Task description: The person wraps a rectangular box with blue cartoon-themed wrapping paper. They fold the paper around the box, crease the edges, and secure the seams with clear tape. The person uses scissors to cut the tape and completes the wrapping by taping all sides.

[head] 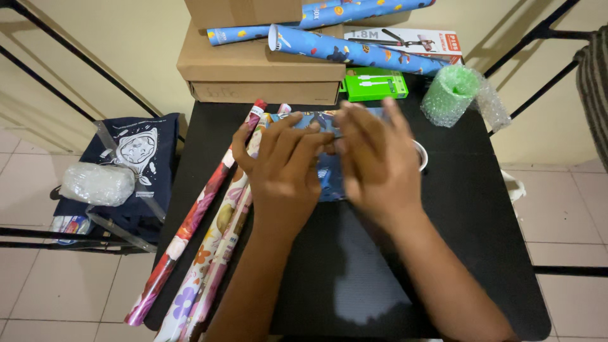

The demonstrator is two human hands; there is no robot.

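Observation:
Both my hands lie flat on a blue patterned wrapped parcel (330, 179) in the middle of a black table (481, 221). My left hand (285, 168) presses its left part, fingers spread. My right hand (373, 161) covers its right part and is blurred with motion. Most of the parcel is hidden under the hands. Three rolls of flowered wrapping paper (209, 240) lie lengthwise just left of my left hand.
Cardboard boxes (253, 66) stand at the table's far edge with blue paper rolls (354, 50) on them, beside a green box (375, 83) and a green bubble-wrap roll (451, 94). A white round object (422, 155) peeks out right of my right hand. A dark bag (136, 164) sits on a rack at left.

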